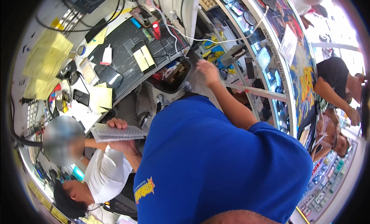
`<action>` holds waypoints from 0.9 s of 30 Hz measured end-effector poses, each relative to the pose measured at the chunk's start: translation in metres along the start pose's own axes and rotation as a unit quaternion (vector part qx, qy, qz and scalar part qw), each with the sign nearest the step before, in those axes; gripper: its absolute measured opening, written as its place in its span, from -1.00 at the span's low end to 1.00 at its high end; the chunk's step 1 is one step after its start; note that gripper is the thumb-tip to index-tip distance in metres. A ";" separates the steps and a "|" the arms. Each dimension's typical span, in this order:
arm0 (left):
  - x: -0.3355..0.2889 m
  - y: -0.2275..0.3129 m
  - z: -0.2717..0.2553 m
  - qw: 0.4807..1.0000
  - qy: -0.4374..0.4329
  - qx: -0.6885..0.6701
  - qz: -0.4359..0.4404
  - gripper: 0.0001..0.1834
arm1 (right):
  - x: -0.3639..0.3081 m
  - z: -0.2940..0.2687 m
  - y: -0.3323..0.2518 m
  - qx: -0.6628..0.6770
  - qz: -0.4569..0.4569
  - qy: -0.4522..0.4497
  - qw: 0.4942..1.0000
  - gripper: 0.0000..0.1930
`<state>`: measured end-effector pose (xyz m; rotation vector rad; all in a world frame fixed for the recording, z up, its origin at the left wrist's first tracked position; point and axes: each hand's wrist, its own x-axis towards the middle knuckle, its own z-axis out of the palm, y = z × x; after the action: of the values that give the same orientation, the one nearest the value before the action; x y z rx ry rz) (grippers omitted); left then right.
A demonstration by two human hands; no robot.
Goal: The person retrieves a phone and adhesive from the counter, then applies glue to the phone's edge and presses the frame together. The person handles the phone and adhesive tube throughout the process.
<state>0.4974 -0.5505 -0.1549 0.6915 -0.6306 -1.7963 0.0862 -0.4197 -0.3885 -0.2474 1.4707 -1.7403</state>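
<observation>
My left hand (125, 145) is wrapped round a flat package in clear bubble wrap (112, 133), its fingers curling over the upper edge. Whatever lies inside the wrap is blurred by the plastic. Out to the right, my right hand (208, 72) is raised near a black bin (174, 84), with its fingers drawn together. Something thin may be at the fingertips, too small to make out. Inside the bin lie brown cardboard pieces and scraps.
A dark work mat (119, 50) carries a phone with yellow notes (143, 57) and a red tool (156, 30). A seated co-worker in a white shirt (106, 174) is close on my left. A glass display case (266, 93) stands to the right, crossed by a white cable (231, 41).
</observation>
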 end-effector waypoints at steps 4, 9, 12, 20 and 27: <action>0.014 -0.004 0.001 0.998 -0.021 0.021 -0.051 -0.65 | 0.015 -0.146 0.001 0.063 0.012 0.396 0.916 -0.58; 0.052 -0.008 0.035 0.991 -0.064 0.069 -0.095 -0.68 | 0.033 -0.165 -0.036 0.076 0.119 0.369 0.918 -0.41; 0.066 -0.009 0.049 0.988 -0.074 0.096 -0.098 -0.66 | 0.038 -0.160 -0.043 0.039 0.165 0.375 0.911 -0.39; 0.068 -0.028 0.055 0.988 -0.103 0.051 -0.102 -0.64 | 0.068 -0.160 -0.056 0.057 0.171 0.373 0.910 -0.62; 0.062 -0.027 0.050 0.990 -0.074 0.062 -0.098 -0.66 | 0.052 -0.119 -0.055 0.185 0.035 0.451 0.873 -0.64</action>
<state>0.4274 -0.5972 -0.1487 0.7301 -0.8022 -2.0163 -0.0459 -0.3697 -0.3927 0.9321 1.6521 -2.1456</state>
